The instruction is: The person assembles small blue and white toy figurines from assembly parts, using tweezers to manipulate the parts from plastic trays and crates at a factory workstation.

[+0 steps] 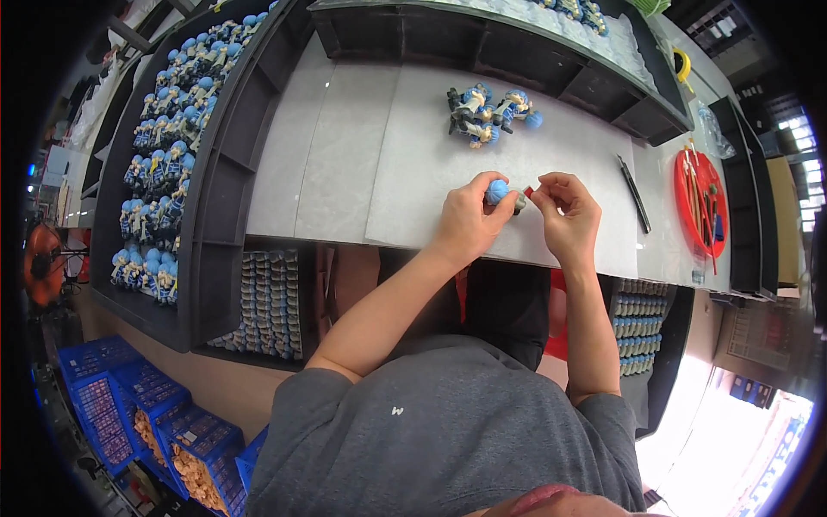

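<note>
My left hand (465, 220) pinches a blue-capped figure (498, 191) between thumb and fingertips, closed around it, above the tabletop's (345, 155) near edge. My right hand (566, 211) meets it from the right, fingers curled shut on a small red piece (528, 190) touching the figure. Beyond my fingers, toward the far edge, a cluster of finished figures (488, 112) lies on the white sheet. A dark pen (634, 192) lies to the right; past it, at the right edge, a red dish (699, 202) holds brushes. At the left edge stands a black tray (215, 189) lined with rows of figures (168, 155).
</note>
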`<action>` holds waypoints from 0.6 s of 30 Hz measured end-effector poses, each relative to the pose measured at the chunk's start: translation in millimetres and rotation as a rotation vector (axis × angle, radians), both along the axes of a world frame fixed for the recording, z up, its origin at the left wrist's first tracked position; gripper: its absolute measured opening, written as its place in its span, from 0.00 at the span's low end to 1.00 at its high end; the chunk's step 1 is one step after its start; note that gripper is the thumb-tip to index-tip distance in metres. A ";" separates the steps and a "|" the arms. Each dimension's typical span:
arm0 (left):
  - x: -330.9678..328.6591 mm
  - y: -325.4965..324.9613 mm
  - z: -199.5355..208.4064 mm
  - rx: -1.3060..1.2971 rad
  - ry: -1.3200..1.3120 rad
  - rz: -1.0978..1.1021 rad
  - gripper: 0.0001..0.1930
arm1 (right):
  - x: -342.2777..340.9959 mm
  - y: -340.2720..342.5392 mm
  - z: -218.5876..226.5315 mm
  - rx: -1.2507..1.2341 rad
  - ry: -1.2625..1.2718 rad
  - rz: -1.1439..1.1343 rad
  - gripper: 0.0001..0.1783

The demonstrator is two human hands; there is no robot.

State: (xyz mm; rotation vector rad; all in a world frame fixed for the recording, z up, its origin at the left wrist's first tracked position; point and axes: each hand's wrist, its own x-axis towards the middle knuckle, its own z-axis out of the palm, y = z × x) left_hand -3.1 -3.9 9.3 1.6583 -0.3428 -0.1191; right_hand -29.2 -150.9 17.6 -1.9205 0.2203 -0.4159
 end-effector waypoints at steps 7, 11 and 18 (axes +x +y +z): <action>-1.8 -1.7 -3.2 0.004 0.010 0.000 0.12 | -1.2 -0.6 3.5 -0.022 -0.037 0.015 0.09; 0.4 -1.9 1.3 -0.010 -0.014 0.005 0.12 | 5.6 0.0 2.2 -0.114 0.042 0.043 0.09; -2.8 -0.1 0.7 0.004 -0.010 -0.009 0.12 | 0.2 -3.3 0.4 -0.126 0.065 0.031 0.11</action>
